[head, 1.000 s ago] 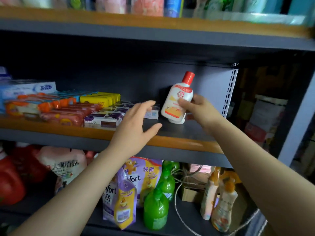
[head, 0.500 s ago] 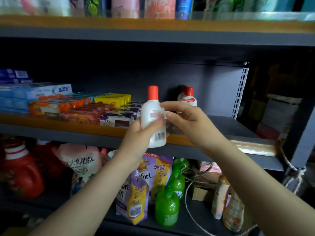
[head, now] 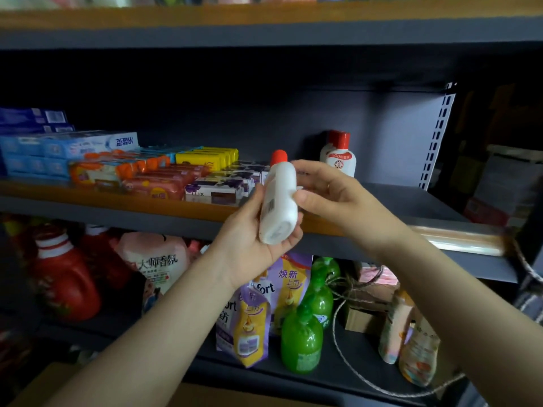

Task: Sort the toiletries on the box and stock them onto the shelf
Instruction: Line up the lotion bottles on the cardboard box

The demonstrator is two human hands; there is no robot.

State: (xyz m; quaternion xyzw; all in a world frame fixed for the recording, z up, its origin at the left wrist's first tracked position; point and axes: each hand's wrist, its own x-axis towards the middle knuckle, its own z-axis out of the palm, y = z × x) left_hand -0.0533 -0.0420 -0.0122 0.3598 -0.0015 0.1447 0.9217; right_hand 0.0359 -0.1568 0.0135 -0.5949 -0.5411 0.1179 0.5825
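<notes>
A white lotion bottle with a red cap (head: pixel 279 198) is held in front of the middle shelf (head: pixel 411 201), its barcode side facing me. My left hand (head: pixel 252 245) grips it from below and the left. My right hand (head: pixel 332 198) pinches its upper right side with thumb and fingers. A second white bottle with a red cap (head: pixel 338 155) stands upright at the back of the same shelf, to the right of the soap boxes (head: pixel 217 189).
Toothpaste boxes (head: pixel 70 145) and soap packs (head: pixel 152 183) fill the shelf's left half. The lower shelf holds red detergent jugs (head: pixel 67 277), refill pouches (head: pixel 249 318), green bottles (head: pixel 301 339) and twine (head: pixel 352 289). A cardboard box edge (head: pixel 53 383) shows at the bottom left.
A second bottle came up in my left hand after the first was stood at the shelf's back. Both hands have since tilted it and turned its barcode side toward me.
</notes>
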